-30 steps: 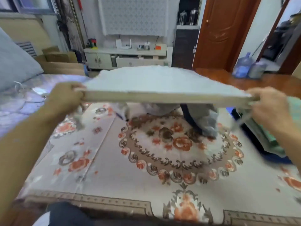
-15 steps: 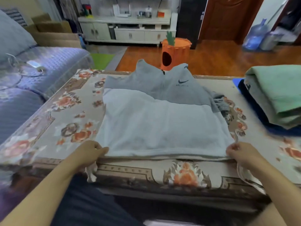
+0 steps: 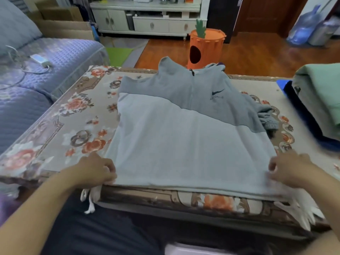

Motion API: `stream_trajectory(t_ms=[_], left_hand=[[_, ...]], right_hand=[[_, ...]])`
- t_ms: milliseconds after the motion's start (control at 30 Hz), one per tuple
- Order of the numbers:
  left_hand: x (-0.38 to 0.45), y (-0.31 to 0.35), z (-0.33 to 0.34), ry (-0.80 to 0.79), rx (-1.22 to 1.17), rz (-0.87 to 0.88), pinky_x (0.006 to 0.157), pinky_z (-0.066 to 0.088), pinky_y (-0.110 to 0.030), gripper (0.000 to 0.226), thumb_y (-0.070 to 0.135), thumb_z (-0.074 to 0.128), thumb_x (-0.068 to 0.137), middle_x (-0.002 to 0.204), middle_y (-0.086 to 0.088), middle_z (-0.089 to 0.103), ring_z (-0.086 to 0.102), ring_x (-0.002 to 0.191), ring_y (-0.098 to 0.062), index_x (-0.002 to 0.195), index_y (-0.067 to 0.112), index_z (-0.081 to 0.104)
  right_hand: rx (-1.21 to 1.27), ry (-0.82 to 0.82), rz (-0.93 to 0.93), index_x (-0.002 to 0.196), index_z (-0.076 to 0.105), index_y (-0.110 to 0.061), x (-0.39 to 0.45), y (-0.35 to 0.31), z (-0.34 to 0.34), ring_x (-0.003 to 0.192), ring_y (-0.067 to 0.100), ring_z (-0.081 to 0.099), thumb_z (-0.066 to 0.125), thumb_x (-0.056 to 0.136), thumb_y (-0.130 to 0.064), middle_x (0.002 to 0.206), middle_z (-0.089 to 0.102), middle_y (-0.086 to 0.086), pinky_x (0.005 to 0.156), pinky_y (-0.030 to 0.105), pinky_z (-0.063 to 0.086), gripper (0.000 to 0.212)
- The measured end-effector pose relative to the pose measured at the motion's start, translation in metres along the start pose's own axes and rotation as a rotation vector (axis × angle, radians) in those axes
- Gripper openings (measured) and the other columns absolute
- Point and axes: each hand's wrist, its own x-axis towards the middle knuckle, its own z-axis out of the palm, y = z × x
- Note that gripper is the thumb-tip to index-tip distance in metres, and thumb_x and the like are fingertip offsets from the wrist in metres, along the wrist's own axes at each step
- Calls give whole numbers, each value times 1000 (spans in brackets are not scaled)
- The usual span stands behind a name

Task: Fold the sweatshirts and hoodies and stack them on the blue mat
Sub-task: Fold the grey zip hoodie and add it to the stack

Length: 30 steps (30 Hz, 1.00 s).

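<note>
Sweatshirt: the two-tone grey quarter-zip sweatshirt with the dark swoosh logo (image 3: 185, 129) is lying flat, chest side up, in the middle of the table with the floral beige cloth (image 3: 60, 122).

Left hand: the left hand (image 3: 95, 171) is gripping the near-left corner of the hem, fingers curled around the fabric right at the table's front edge.

Right hand: the right hand (image 3: 290, 170) is doing the same on the near-right corner, fingers bent and pinching the hem, looks like it's pulling it taut.

Which way it's pointing: collar and zip are facing away from the person, toward the orange carrot-shaped bin (image 3: 206, 46); the hem is sitting nearest the person. So the long axis is running near to far, pretty much square to the table.

Sleeves: one dark grey sleeve is bunching up at the far-right side of the body. Can't tell where the other one is.

Done so far: a stack of folded tops, green one on top (image 3: 320, 100), is already sitting on the blue mat (image 3: 283, 83) at the right, well apart from this one.

Left to do: I'd say this one is only getting spread out, no folds in it yet. Sleeves in, fold up, then over to the stack.
</note>
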Motion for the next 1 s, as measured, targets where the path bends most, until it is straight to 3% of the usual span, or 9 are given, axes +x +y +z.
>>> stream_trajectory(t_ms=[167, 300, 467, 567, 667, 733, 800, 933, 1000], left_hand=[[68, -15, -55, 406, -388, -123, 89, 51, -41, 19, 21, 56, 100, 119, -9, 66, 64, 100, -30, 114, 15, 67], [150, -30, -69, 405, -398, -228, 108, 42, -41, 42, 23, 51, 103, 146, -17, 50, 50, 129, -37, 141, 5, 51], [241, -12, -94, 499, -288, -143, 84, 47, -38, 35, 36, 48, 99, 109, -20, 67, 58, 93, -35, 94, 7, 67], [291, 6, -118, 490, -309, -126, 99, 44, -41, 49, 49, 45, 100, 118, -20, 65, 57, 112, -38, 114, 7, 65], [333, 9, -142, 496, -346, -158, 110, 36, -48, 81, 69, 48, 89, 144, -19, 50, 44, 133, -41, 147, 14, 43], [356, 3, -155, 501, -324, -96, 113, 33, -50, 92, 74, 54, 82, 152, -17, 43, 41, 137, -41, 153, 19, 34], [361, 5, -170, 433, -238, 13, 112, 37, -48, 95, 81, 53, 73, 148, -14, 50, 45, 133, -38, 147, 22, 45], [353, 12, -190, 370, -78, 159, 105, 41, -39, 69, 64, 71, 80, 143, -8, 55, 50, 128, -33, 127, 14, 65], [342, 18, -207, 438, -244, 287, 99, 46, -35, 41, 44, 79, 84, 136, -5, 63, 57, 122, -28, 110, 14, 71]], right_hand=[[335, 287, -395, 127, 59, -27, 43, -122, -89, 123, 30, 50, 57, 97, -38, 137, 49, 6, 101, 36, 38, 32], [335, 242, -655, 154, 30, -21, 103, -241, -114, 146, 25, 27, 50, 101, -43, 159, 30, 6, 117, 32, 18, 61], [284, 335, -433, 158, 6, -28, 190, -290, -92, 152, 28, 3, 7, 94, -71, 167, 5, 4, 123, 45, 5, 78], [289, 462, -362, 158, 12, -28, 203, -287, -70, 152, 26, 3, 15, 99, -59, 167, 7, 0, 123, 44, 5, 67], [293, 501, -375, 158, 15, -29, 203, -288, -66, 152, 24, 5, 16, 99, -58, 167, 9, -1, 123, 45, 7, 66], [307, 511, -371, 157, 16, -30, 204, -288, -68, 152, 24, 6, 18, 99, -57, 166, 10, -2, 123, 44, 7, 65], [326, 513, -372, 157, 16, -31, 205, -288, -68, 152, 22, 4, 18, 99, -56, 167, 8, -3, 123, 43, 5, 64], [341, 539, -376, 156, 19, -31, 205, -288, -67, 152, 22, 5, 19, 98, -55, 166, 11, -3, 123, 43, 7, 63], [336, 545, -371, 155, 20, -31, 204, -288, -67, 151, 22, 6, 20, 98, -55, 166, 11, -4, 123, 43, 7, 62]])
